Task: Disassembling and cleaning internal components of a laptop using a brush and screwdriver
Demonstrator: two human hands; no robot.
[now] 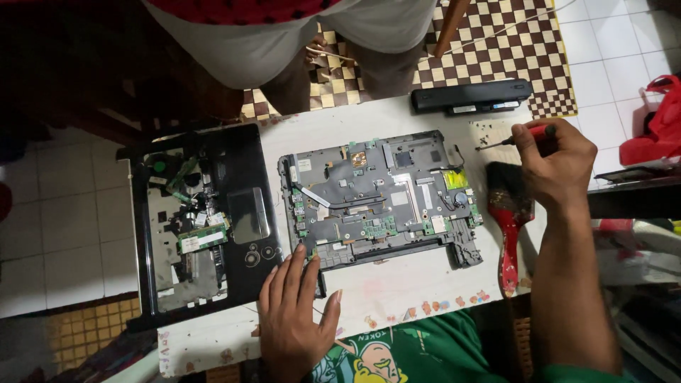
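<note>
Hands are sharing the work: left hand (294,312) is lying open, steadying the laptop base (379,195) mid-worktop (397,291), while right hand (557,167) is gripping a screwdriver (514,138) just beside it. Unscrewing seems underway; next calls for seating the tip squarely.

battery pack (471,96) | top right | white labels (464,109)

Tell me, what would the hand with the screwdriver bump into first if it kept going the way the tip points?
Probably the opened laptop base. The right hand aims its screwdriver leftward at the base's right edge, though height is unclear.
</note>
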